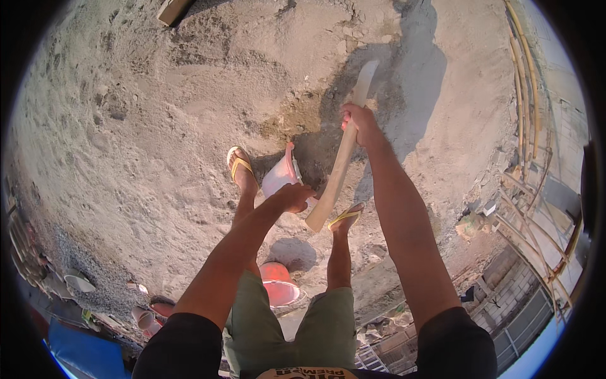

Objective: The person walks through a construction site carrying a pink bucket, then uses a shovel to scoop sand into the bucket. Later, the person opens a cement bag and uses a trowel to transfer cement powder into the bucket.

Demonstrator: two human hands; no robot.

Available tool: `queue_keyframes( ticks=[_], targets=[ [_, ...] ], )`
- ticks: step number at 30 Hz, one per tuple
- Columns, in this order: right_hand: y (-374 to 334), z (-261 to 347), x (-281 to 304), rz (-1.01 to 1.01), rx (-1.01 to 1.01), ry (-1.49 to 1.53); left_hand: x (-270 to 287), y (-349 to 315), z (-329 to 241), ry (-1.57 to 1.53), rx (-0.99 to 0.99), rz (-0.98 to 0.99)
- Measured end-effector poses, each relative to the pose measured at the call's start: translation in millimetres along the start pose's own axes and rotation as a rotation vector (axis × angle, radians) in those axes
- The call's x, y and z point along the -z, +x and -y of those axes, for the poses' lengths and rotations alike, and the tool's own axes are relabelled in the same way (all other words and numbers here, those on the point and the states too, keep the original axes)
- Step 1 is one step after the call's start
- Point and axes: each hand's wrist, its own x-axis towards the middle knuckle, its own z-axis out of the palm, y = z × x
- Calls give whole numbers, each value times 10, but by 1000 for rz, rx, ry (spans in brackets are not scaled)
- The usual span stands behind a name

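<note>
While the right hand [360, 124], its arm [404, 215] outstretched, clamps the slanting wooden handle [339, 172] just right of centre, the left hand [295, 198] curls lower, by the pale bucket [276, 177]; its grip is unclear.

Near center, the right hand [360, 124] is covering part of a wooden shaft [339, 169]; the left hand [295, 198] is partly hiding a pinkish-white container [278, 177]. At upper left, the edge is cropping a wooden block [173, 11].

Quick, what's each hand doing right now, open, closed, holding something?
Left hand: beside the pinkish-white, orange-rimmed, plastic-looking container; whether it grips anything cannot be told.
Right hand: closed around the long, pale, curved wooden handle.
</note>
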Motion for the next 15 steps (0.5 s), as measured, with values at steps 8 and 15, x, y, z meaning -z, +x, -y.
queue_keyframes(
  ticks=[8, 15],
  targets=[
    [-241, -203, 54, -6, 15, 121, 99, 1, -218, 71, 116, 1],
    [-2163, -1594, 30, -65, -129, 48, -126, -435, 131, 97, 86, -152]
  ],
)
